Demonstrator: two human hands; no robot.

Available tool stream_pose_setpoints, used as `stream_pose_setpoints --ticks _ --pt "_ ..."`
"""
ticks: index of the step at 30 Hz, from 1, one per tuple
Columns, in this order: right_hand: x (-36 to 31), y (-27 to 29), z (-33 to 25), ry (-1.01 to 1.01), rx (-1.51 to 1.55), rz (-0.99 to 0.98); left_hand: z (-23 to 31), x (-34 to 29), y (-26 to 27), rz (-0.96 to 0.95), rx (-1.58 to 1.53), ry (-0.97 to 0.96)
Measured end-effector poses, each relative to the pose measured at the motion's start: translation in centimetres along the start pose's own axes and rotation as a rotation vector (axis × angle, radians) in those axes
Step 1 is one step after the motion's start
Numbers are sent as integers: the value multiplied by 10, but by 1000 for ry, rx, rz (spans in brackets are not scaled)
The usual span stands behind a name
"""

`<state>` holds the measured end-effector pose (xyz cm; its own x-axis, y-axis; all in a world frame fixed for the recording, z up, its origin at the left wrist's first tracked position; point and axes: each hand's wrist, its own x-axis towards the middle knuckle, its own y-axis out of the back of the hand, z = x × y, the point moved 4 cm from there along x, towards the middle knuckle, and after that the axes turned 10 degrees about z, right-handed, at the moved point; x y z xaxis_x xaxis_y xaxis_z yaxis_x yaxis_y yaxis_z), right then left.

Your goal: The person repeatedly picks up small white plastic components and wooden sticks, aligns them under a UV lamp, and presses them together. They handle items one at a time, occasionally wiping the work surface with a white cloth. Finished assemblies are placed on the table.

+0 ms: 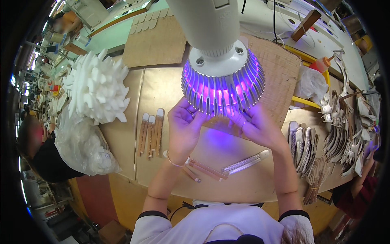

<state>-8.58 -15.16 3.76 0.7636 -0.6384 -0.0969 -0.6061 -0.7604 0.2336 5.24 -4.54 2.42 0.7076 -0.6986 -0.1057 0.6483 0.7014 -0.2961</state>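
Note:
Both hands are raised beneath a large lamp with a finned silver head (pixel 223 87) that glows violet. My left hand (pixel 185 128) reaches in under its left side, fingers curled inward. From the right, my right hand (pixel 258 126), wearing a ring, bends its fingers toward the left one. The lamp head covers the fingertips, and whatever lies between them is hidden. Below the hands, a pale patterned strip (pixel 245 162) lies on the table, and pinkish strips (pixel 207 168) lie by my left wrist. Several brown strips with rounded pale tips (pixel 150 136) lie left of my left hand.
A spiky white foam bundle (pixel 97 87) and a clear plastic bag (pixel 81 140) stand at the left. Bundled strips (pixel 302 148) and stacked curved pieces (pixel 339 134) fill the right. Behind are cardboard (pixel 156 44), a yellow crate (pixel 306 101) and a red bottle (pixel 321 64). Other people sit at both sides.

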Motion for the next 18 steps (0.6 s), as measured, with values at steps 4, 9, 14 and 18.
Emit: stream_pose_setpoints --ticks 4,9,14,18 --pt "5 -4 4 79 34 37 2 0 0 27 0 -14" --pt "5 -3 6 110 -10 52 3 -1 0 26 -17 -17" --pt "7 -4 5 145 26 53 5 -2 -2 -5 -33 -25" --pt "5 -5 5 111 30 61 5 -3 -1 -20 -18 1"
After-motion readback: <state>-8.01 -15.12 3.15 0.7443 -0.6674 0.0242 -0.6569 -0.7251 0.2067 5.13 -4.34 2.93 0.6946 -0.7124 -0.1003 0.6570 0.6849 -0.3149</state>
